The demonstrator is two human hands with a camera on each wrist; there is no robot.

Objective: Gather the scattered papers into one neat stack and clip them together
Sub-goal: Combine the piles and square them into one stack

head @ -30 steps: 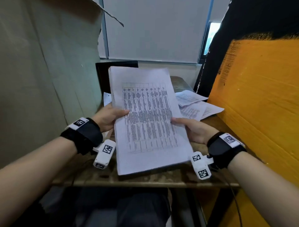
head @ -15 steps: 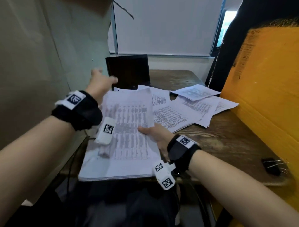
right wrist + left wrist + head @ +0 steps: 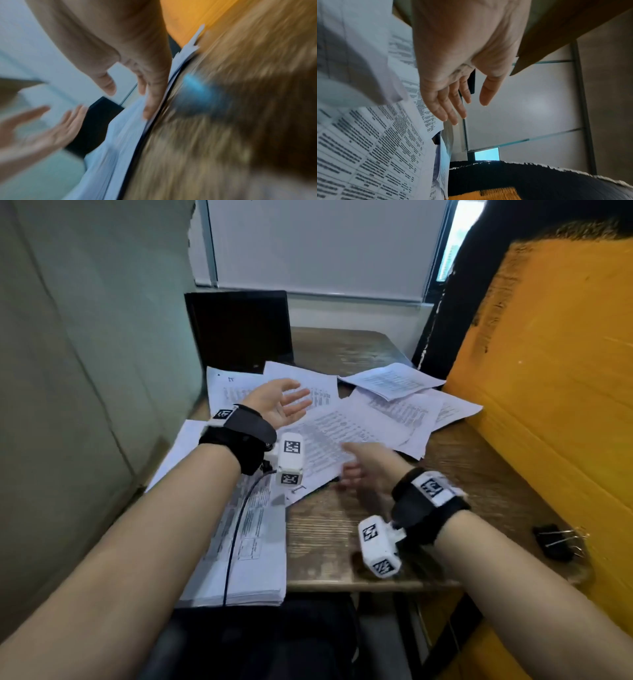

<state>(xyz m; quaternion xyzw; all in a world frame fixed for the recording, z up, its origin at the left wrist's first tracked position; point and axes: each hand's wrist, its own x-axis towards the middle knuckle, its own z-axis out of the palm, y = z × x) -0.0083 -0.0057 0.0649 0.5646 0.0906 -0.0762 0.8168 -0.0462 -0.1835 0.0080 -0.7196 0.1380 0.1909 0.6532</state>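
My left hand (image 3: 277,402) hovers palm up over the far sheets, fingers spread and relaxed, holding nothing; from the wrist view its fingers (image 3: 448,108) point out past the printed pages. My right hand (image 3: 368,465) is low at the near edge of the loose papers (image 3: 346,426). It is blurred, and I cannot tell whether the fingers are pinching a sheet or only touching the edge; the wrist view shows fingers (image 3: 150,102) lying along the paper's edge, thumb apart from them.

The loose papers lie fanned and overlapping across the middle and far right of the desk (image 3: 342,542), some reaching the orange board (image 3: 548,371) on my right. The thick stack (image 3: 253,559) lies flat at the near left corner of the desk, under my left forearm, its near end at the desk's front edge. A black binder clip (image 3: 555,542) sits by itself at the desk's right edge, well apart from the papers. A black panel (image 3: 239,326) stands at the back.
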